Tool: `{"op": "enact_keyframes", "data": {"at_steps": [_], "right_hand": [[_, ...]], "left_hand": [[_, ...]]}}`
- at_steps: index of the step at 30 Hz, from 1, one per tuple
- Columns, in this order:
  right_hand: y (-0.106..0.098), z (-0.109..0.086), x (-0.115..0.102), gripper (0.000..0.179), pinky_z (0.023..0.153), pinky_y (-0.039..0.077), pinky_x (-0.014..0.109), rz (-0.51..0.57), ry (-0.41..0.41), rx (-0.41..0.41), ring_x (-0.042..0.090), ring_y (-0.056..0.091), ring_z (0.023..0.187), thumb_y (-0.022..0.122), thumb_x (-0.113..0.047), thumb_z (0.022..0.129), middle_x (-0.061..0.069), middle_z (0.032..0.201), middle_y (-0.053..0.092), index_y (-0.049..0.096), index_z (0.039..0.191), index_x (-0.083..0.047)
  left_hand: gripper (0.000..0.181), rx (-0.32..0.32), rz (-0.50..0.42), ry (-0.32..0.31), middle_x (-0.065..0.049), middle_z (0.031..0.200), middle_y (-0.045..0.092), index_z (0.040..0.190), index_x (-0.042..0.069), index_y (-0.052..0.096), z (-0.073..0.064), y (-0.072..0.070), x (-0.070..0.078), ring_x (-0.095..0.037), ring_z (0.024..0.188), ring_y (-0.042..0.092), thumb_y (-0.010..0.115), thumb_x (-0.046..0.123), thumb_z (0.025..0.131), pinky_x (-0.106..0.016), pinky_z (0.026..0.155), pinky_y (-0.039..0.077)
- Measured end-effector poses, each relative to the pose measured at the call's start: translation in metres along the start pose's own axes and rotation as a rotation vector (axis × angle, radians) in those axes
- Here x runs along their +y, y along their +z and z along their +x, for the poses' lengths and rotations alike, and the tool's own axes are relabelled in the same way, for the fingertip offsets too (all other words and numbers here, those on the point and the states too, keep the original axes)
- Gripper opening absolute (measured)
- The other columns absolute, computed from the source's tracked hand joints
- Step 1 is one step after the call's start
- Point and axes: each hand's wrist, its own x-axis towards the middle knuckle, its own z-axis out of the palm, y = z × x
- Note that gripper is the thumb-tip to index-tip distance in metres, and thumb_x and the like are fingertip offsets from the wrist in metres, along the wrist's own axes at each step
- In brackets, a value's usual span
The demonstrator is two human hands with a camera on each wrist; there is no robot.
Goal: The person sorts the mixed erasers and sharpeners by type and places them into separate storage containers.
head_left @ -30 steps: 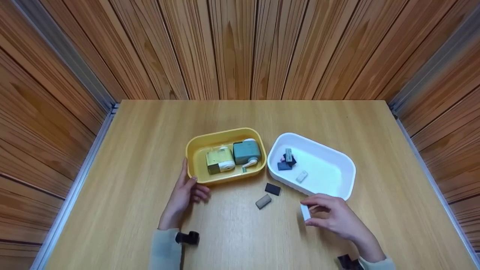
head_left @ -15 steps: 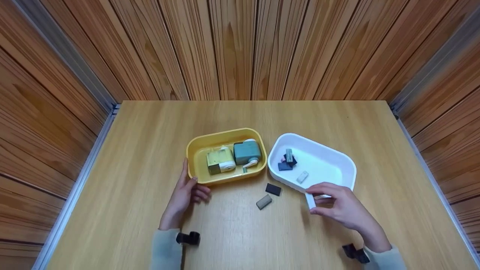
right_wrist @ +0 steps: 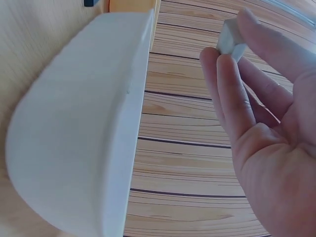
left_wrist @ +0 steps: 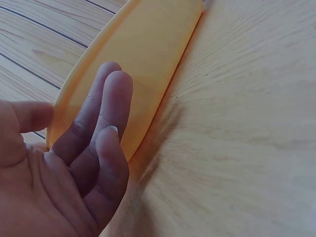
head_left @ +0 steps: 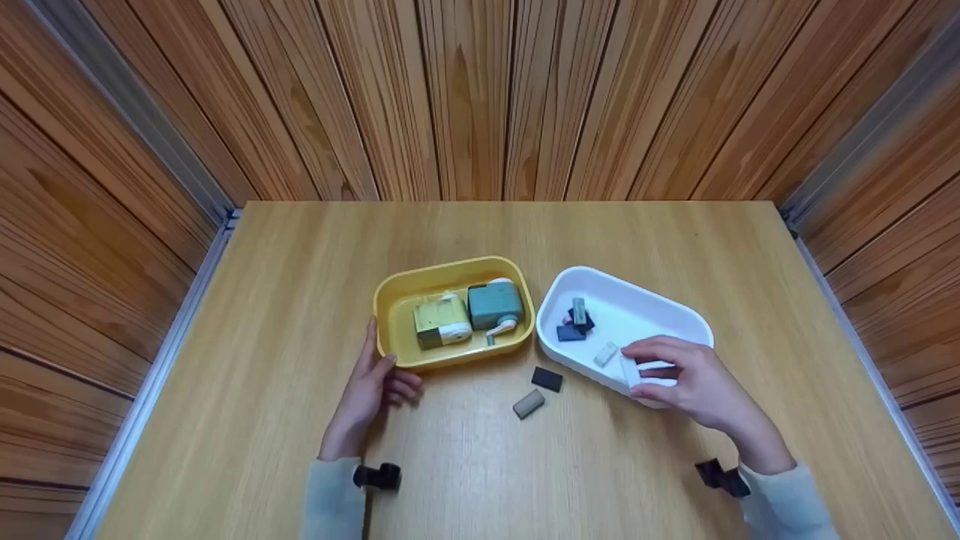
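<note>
My right hand (head_left: 694,379) pinches a small white block-shaped eraser (head_left: 630,369) between thumb and fingertips, above the near side of the white bin (head_left: 675,319). In the right wrist view the eraser (right_wrist: 231,39) sits at the fingertips, higher than the bin's rim. Several dark and light erasers (head_left: 571,332) lie inside that bin. My left hand (head_left: 364,394) rests against the near left corner of the yellow bin (head_left: 397,281), its fingers fairly straight. Within the yellow bin are a yellow-green crank pencil sharpener (head_left: 441,319) and a teal one (head_left: 495,304).
A black eraser (head_left: 547,379) and a grey eraser (head_left: 529,404) lie on the wooden table (head_left: 465,472) in front of the bins. The two bins stand almost touching. Wood-panelled walls (head_left: 480,97) enclose the back and sides.
My right hand has moved forward with the white eraser, from in front of the white bin to above its near side. The left hand and yellow bin have stayed put.
</note>
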Motion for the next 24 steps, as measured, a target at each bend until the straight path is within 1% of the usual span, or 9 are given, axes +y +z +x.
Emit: {"op": "enact_keyframes", "data": {"at_steps": [4,7,12,17,21,24], "right_hand": [[-0.006,0.006,0.002,0.048,0.083,0.055,0.031,-0.025,-0.035,0.003,0.021,0.068,0.103,0.084,-0.011,0.080,0.005,0.121,0.066,0.069,0.125,-0.008],[-0.010,0.010,0.005,0.047,0.084,0.055,0.032,-0.037,-0.051,0.005,0.022,0.068,0.103,0.084,-0.010,0.080,0.006,0.120,0.066,0.069,0.124,-0.008],[-0.016,0.019,0.007,0.047,0.085,0.054,0.027,-0.020,-0.037,0.004,0.019,0.068,0.102,0.083,-0.010,0.080,0.003,0.119,0.067,0.069,0.125,-0.008],[-0.023,0.029,0.009,0.047,0.085,0.053,0.025,-0.026,-0.013,-0.004,0.022,0.067,0.102,0.083,-0.015,0.082,0.005,0.119,0.067,0.068,0.125,-0.008],[-0.029,0.040,0.013,0.046,0.086,0.053,0.026,-0.028,0.009,-0.009,0.024,0.066,0.105,0.082,-0.014,0.083,0.007,0.120,0.066,0.068,0.126,-0.007],[-0.032,0.047,0.015,0.047,0.087,0.054,0.030,-0.032,0.023,-0.013,0.025,0.065,0.106,0.082,-0.016,0.083,0.008,0.123,0.065,0.067,0.127,-0.008]], "left_hand": [[0.065,-0.007,0.004,0.003,-0.023,0.088,0.070,0.157,0.050,0.002,0.000,0.000,-0.001,-0.034,0.070,0.068,0.034,0.022,0.109,-0.035,0.061,0.049],[0.065,-0.012,0.005,0.012,-0.023,0.088,0.070,0.157,0.049,0.002,-0.001,0.000,-0.001,-0.034,0.070,0.068,0.035,0.021,0.108,-0.035,0.060,0.049],[0.063,-0.014,0.006,0.007,-0.023,0.089,0.070,0.156,0.052,0.004,-0.001,0.000,0.000,-0.036,0.072,0.069,0.034,0.023,0.109,-0.035,0.061,0.049],[0.063,-0.017,0.011,-0.003,-0.023,0.093,0.070,0.154,0.055,0.005,-0.001,-0.002,0.001,-0.038,0.076,0.069,0.035,0.024,0.109,-0.035,0.063,0.049],[0.062,-0.021,0.019,-0.007,-0.024,0.095,0.070,0.154,0.055,0.005,-0.002,-0.003,0.000,-0.039,0.079,0.068,0.035,0.026,0.109,-0.036,0.064,0.050],[0.062,-0.027,0.022,-0.015,-0.024,0.097,0.070,0.154,0.056,0.004,-0.002,-0.004,0.000,-0.040,0.081,0.068,0.035,0.027,0.109,-0.036,0.065,0.051]]}}
